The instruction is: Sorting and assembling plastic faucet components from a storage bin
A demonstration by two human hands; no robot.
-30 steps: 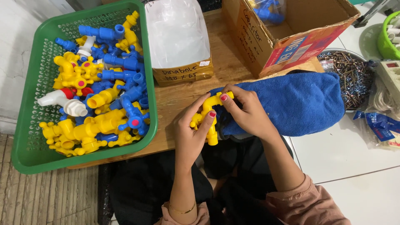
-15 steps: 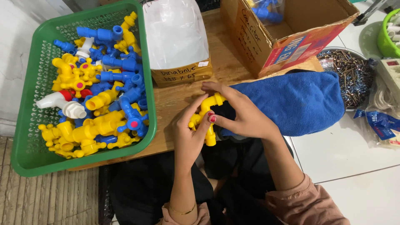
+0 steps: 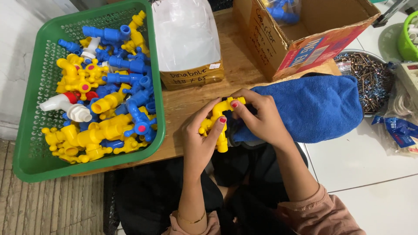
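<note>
The person sits at the edge of a wooden table (image 3: pixel 244 65), and both forearms come up from the lap toward the middle of it. The left hand (image 3: pixel 200 141) is turned with its back to the camera, the wrist almost straight. Its fingers are curled around the lower part of a yellow plastic tap (image 3: pixel 220 119), and the thumb lies along the tap's side. The right hand (image 3: pixel 261 119) comes in from the other side with the wrist bent a little inward. Its thumb and first fingers pinch the upper end of the same tap. So both hands are closed on this one piece, and it is held just above the table edge, in front of the body, tilted with its spout end pointing down.

Under the right hand lies a blue towel (image 3: pixel 318 109), which spreads to the right over the table edge. To the left of the hands stands a green basket (image 3: pixel 32 148) filled with yellow and blue taps, a few of them white. Behind the hands stand a small box covered with a clear plastic bag (image 3: pixel 187 39) and an open cardboard box (image 3: pixel 305 35). A bowl of nails (image 3: pixel 370 82) stands at the far right.
</note>
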